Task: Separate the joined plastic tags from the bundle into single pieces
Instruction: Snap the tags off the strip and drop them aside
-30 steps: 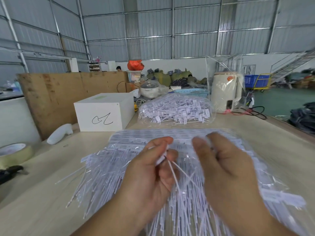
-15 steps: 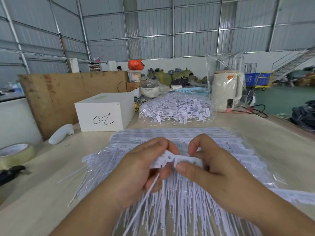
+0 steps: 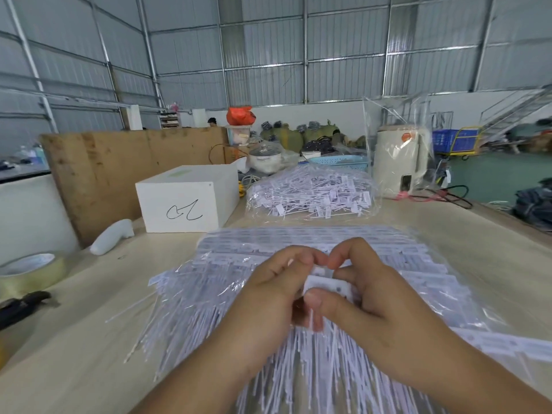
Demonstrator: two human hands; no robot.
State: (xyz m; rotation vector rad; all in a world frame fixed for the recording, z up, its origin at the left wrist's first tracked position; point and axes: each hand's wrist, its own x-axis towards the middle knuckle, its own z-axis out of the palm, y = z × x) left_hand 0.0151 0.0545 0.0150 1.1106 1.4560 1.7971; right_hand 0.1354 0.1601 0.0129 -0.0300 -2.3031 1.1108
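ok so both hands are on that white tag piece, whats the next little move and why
Probably bend or twist the hands in opposite directions to snap the joint. The left hand and right hand both pinch the joined tags above the bundle, and the heads seem joined.

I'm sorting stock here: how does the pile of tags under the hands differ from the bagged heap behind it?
The near pile lies in ordered rows, stems all pointing toward the person; the far heap is a jumble pointing every way. The near pile spreads flat and wide; the far heap is mounded and looks smaller. Both hold white plastic tags, under clear plastic, on the table.
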